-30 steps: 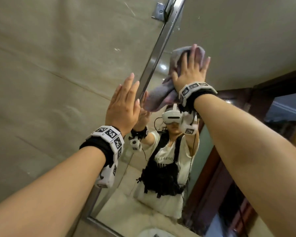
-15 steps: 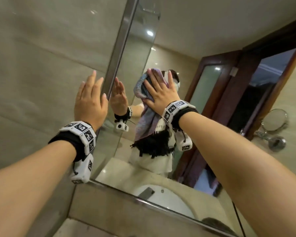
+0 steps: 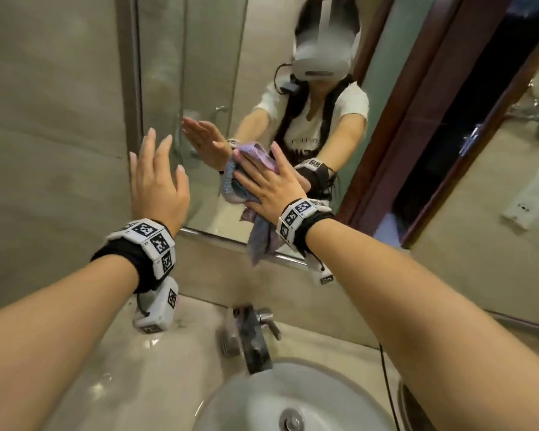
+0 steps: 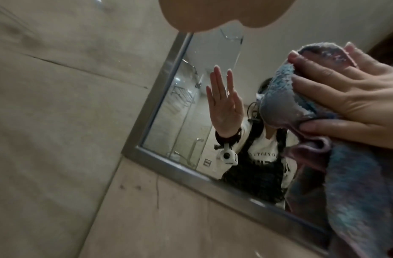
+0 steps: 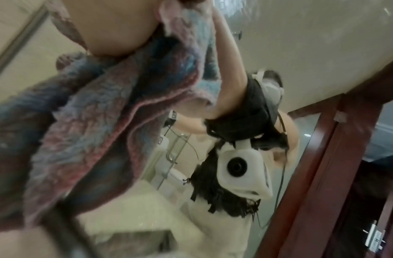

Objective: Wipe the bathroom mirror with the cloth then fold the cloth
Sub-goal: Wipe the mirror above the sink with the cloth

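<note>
**Readable text: shirt print only**

One printed line is seen on the white T-shirt [image 4: 265, 150] of the person reflected in the mirror [image 4: 191, 111]. In the left wrist view it appears mirror-reversed, approx. "OPERTY", w/ the start and end cut off by dark straps. In the head view the same print [image 3: 305, 140] is too blurred to be read. Black-and-white square code markers are shown on both wristbands [image 3: 150, 241]; no letters or nos. can be made out on them.
</note>
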### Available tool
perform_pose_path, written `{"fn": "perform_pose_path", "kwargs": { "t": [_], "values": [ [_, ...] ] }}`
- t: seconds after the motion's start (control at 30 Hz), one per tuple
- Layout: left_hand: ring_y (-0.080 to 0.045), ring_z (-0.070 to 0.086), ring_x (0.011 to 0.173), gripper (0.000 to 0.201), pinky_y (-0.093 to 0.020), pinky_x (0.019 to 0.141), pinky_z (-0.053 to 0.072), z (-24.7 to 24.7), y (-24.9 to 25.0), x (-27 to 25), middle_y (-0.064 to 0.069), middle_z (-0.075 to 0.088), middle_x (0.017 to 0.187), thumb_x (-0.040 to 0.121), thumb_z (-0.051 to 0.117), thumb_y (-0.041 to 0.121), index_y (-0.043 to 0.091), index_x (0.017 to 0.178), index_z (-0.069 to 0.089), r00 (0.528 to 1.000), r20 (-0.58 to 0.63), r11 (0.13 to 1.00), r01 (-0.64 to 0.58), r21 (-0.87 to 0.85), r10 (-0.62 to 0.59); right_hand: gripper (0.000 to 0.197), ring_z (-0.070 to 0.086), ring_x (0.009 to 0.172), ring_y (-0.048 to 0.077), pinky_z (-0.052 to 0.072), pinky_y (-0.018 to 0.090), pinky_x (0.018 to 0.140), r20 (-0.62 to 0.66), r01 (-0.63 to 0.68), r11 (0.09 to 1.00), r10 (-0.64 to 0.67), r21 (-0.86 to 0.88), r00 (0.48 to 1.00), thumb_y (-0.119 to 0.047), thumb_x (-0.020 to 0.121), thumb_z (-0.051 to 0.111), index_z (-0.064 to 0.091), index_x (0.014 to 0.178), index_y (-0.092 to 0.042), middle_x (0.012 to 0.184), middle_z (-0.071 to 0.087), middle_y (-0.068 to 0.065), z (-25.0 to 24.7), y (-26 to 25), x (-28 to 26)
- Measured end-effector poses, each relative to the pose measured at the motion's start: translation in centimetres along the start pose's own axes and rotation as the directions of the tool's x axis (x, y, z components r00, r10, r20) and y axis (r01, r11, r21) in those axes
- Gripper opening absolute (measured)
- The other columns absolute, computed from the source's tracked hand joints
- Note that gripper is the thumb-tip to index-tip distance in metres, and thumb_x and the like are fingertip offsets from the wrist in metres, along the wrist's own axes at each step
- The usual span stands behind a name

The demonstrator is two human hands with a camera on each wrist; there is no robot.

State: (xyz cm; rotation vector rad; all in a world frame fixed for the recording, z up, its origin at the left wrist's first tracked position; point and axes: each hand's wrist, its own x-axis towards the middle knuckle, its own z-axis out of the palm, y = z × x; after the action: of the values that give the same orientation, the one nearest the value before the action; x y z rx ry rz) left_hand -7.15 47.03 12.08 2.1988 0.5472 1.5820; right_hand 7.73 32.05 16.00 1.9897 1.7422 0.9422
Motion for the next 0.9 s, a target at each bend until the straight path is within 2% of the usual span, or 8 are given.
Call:
{"fn": "perform_pose_path", "kwargs": {
  "t": [0.13,0.23,0.4,0.5,0.7,0.77,0.83,0.9],
  "values": [
    [-0.027,0.030,0.138,0.046,-0.037,0.115,0.009,2.9,3.1,-4.1,-0.015,0.031,0.149,0.090,0.044,0.013,0.005,0.135,0.042,0.996,0.092,1.000,-0.005,-0.001,0.005,0.058,0.016,0.143,0.026,-0.004,0.049,0.116,-0.124,-0.136,0.982,0.152,0.129,0.980,-0.035,0.084,0.042,0.048,0.135,-0.009,0.140,0.048,0.013,4.4,-1.6,-6.7],
    [-0.033,0.040,0.127,0.043,-0.039,0.109,0.024,5.2,6.8,-6.6,-0.019,0.043,0.138,0.088,0.048,0.012,0.004,0.130,0.048,0.989,0.142,0.999,-0.036,0.003,0.035,0.057,0.000,0.143,0.021,-0.009,0.047,0.117,-0.116,-0.205,0.974,0.216,0.098,0.970,-0.034,0.085,0.044,0.044,0.138,-0.013,0.148,0.038,0.010,6.4,-1.3,-13.5],
    [-0.035,0.046,0.108,0.040,-0.040,0.092,0.033,9.3,14.7,-11.1,-0.020,0.051,0.120,0.084,0.051,0.014,0.007,0.123,0.052,0.978,0.204,0.999,-0.042,0.026,0.035,0.058,-0.025,0.142,0.023,-0.026,0.052,0.109,-0.032,-0.295,0.943,0.294,-0.153,0.955,-0.036,0.091,0.033,0.017,0.144,-0.019,0.157,-0.015,0.003,8.9,1.6,-26.3],
    [-0.036,0.047,0.106,0.040,-0.043,0.088,0.036,11.9,19.1,-13.9,-0.020,0.051,0.119,0.083,0.051,0.016,0.007,0.122,0.052,0.966,0.245,0.997,-0.080,-0.002,0.078,0.059,-0.026,0.141,0.021,-0.022,0.054,0.110,-0.068,-0.423,0.881,0.419,-0.211,0.905,-0.040,0.090,0.036,0.020,0.143,-0.020,0.157,-0.006,0.004,8.7,3.7,-32.7],
    [-0.037,0.046,0.101,0.039,-0.043,0.087,0.035,16.6,27.8,-18.1,-0.020,0.051,0.114,0.085,0.049,0.020,0.008,0.123,0.051,0.955,0.272,0.993,-0.120,-0.017,0.121,0.068,-0.028,0.141,0.023,-0.014,0.054,0.109,-0.155,-0.735,0.645,0.720,-0.211,0.676,-0.063,0.087,0.024,0.028,0.137,-0.018,0.154,-0.026,0.008,8.5,7.4,-45.1],
    [-0.036,0.045,0.101,0.039,-0.041,0.087,0.034,17.6,30.1,-19.1,-0.020,0.051,0.114,0.086,0.050,0.019,0.008,0.123,0.051,0.955,0.264,0.990,-0.134,-0.034,0.138,0.077,-0.019,0.144,0.025,-0.005,0.057,0.111,-0.128,-0.793,0.566,0.790,-0.225,0.599,-0.062,0.080,0.033,0.022,0.143,-0.018,0.157,-0.008,0.014,8.6,8.2,-48.5],
    [-0.036,0.045,0.102,0.040,-0.041,0.087,0.034,18.5,31.8,-20.3,-0.020,0.051,0.114,0.086,0.050,0.020,0.009,0.124,0.050,0.953,0.269,0.990,-0.133,-0.052,0.142,0.080,0.012,0.144,0.033,0.015,0.064,0.109,-0.095,-0.826,0.513,0.833,-0.236,0.545,-0.059,0.079,0.035,0.020,0.146,-0.017,0.153,0.019,0.021,8.0,9.0,-51.3],
    [-0.036,0.045,0.102,0.041,-0.041,0.088,0.033,19.2,33.0,-21.3,-0.019,0.051,0.115,0.086,0.050,0.020,0.009,0.125,0.050,0.948,0.282,0.989,-0.136,-0.063,0.149,0.083,0.020,0.142,0.037,0.012,0.062,0.109,0.057,-0.896,0.420,0.908,-0.145,0.416,-0.060,0.080,0.030,0.013,0.148,-0.016,0.153,0.020,0.021,7.3,9.5,-53.4]
  ]
}}
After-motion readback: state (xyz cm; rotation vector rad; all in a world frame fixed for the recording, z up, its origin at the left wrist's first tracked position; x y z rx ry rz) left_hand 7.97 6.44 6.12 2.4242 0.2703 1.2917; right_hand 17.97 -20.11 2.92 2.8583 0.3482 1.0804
